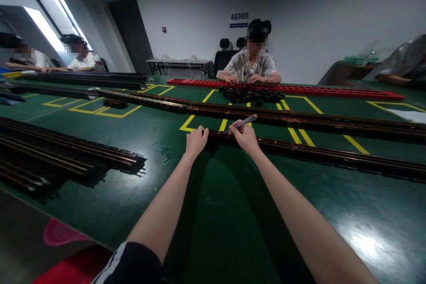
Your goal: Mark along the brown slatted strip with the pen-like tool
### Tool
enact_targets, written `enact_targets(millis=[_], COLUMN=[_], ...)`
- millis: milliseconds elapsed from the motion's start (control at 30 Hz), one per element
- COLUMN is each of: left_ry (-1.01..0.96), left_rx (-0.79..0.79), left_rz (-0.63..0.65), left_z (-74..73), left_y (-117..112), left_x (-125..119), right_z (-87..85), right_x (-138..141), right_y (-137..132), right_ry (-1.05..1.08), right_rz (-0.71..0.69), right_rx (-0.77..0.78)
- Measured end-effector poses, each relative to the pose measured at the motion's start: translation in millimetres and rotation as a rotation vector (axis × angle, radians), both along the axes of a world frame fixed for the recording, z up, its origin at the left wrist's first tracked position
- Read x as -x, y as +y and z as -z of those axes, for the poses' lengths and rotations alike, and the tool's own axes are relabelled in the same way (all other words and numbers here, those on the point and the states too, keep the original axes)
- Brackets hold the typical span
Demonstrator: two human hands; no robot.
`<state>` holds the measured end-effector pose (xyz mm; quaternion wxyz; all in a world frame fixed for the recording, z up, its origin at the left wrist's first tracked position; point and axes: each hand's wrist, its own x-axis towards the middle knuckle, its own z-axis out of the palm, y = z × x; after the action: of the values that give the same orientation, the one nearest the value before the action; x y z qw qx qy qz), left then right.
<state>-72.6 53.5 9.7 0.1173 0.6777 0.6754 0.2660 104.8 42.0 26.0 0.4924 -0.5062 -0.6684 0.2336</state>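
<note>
A long dark rail with copper-coloured strips (316, 153) lies across the table in front of me, running off to the right. My left hand (197, 140) is closed around the rail's left end, fingers curled over its top. Between the thumb and fingers of my right hand (244, 135) is a slim grey pen-like tool (248, 120). It slants, back end up to the right and thin tip down at the rail's upper face. Whether the tip touches the rail is too small to tell.
More dark rails (66, 151) lie at the left, and another long rail (286, 117) crosses behind mine. Opposite, a person (253, 62) handles small dark parts (249, 94) beside a red slotted strip (333, 91). Yellow tape (301, 135) marks the green table (219, 213). Other people sit farther off.
</note>
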Motion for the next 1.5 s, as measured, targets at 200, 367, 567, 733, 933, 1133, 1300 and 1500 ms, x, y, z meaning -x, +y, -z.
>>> enact_targets(millis=[200, 367, 567, 733, 933, 1133, 1300, 1500], left_ry=[0.016, -0.011, 0.033, 0.13, 0.267, 0.201, 0.129, 0.146], left_rx=[-0.007, -0.017, -0.153, -0.216, -0.178, -0.17, -0.171, -0.109], left_rz=[-0.01, -0.033, -0.041, 0.143, 0.307, 0.237, 0.297, 0.306], left_z=[-1.3, -2.9, 1.5, 4.8, 3.7, 7.7, 8.5, -4.1], left_y=[0, -3, -1, -4, -9, -12, -13, -25], left_x=[-2, -4, -2, -3, -3, 1, 10, 30], right_z=[0.3, 1.4, 3.3, 3.6, 3.4, 2.0, -1.0, -8.0], right_x=[0, -1, -3, -3, -4, -1, 6, 22], right_y=[0, 0, 2, 4, 3, -4, -15, -31], right_ry=[-0.016, 0.005, 0.011, 0.01, -0.019, -0.037, -0.078, -0.076], right_rz=[-0.024, -0.05, -0.063, -0.065, -0.08, -0.098, -0.067, -0.064], right_rx=[0.01, 0.032, 0.036, 0.017, -0.001, 0.019, 0.015, 0.096])
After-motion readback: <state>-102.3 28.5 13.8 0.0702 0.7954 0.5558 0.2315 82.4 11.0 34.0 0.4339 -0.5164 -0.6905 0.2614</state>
